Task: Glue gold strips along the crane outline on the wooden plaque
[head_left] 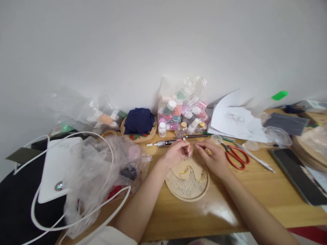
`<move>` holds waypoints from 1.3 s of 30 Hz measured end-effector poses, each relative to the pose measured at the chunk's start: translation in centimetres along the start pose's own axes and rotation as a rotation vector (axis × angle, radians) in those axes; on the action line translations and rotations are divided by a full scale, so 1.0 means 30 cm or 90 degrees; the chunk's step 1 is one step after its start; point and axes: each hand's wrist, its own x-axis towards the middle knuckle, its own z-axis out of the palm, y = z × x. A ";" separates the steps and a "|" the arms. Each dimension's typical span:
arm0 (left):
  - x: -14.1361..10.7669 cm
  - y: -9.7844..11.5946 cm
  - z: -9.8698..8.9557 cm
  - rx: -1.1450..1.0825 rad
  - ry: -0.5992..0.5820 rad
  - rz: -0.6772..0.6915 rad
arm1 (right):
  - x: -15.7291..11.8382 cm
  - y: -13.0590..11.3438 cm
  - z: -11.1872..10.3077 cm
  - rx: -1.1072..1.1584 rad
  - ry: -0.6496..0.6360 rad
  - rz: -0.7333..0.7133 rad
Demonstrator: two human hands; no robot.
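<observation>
A round wooden hoop (187, 194) lies on the table, framing pale fabric with a crane-like bird design and gold outlines. Above its upper left edge is my left hand (179, 152), fingers curled inward; whatever they hold is too small to make out. My right hand (213, 154) hovers over the hoop's upper right side, thumb and forefinger close together in a pinch, and any thing between them cannot be made out. The two hands face each other a short gap apart. Just behind my left hand lies a B-7000 glue tube (166, 143).
Red-handled scissors (237, 157), a silver pen (258, 159) and a phone (297, 175) lie to the right. Bagged bead bottles (176, 112) and corked jars (181, 129) stand behind. At left are a plastic bag (89, 180), a white power bank (57, 166) and a looping cable.
</observation>
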 end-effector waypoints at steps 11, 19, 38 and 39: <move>-0.005 -0.001 -0.002 0.002 -0.001 -0.005 | -0.013 -0.007 -0.023 0.011 -0.018 0.017; -0.002 -0.003 0.000 -0.007 0.011 -0.008 | -0.012 -0.009 -0.025 0.001 -0.014 0.009; -0.002 -0.010 0.007 0.007 0.024 0.016 | -0.012 -0.009 -0.026 -0.006 -0.005 0.020; -0.002 -0.009 0.006 0.007 0.024 0.014 | -0.012 -0.010 -0.027 -0.006 -0.005 0.021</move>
